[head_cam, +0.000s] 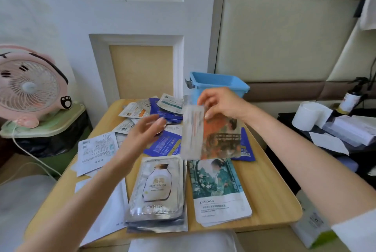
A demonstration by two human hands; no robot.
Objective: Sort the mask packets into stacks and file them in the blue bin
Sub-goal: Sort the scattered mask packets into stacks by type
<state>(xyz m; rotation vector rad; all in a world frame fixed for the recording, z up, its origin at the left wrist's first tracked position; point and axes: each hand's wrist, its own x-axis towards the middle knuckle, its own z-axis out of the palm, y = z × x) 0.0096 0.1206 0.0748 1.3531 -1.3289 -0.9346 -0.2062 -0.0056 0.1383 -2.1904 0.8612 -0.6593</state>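
Two bare arms raised over the counter: one grip pinching, the other spread.

The bare right grip is lifted with the wrist bent. Its thumb and curled fingertips pinch the top edge of an orange illustrated foil mask packet together with a blurred silvery white packet, and both hang below the grip. The bare left grip hovers just beside it and slightly lower, with fingers straight and loosely spread, holding nothing, and it is motion-blurred. Both forearms come in from the lower corners, and a white sleeve edge shows near the right elbow.
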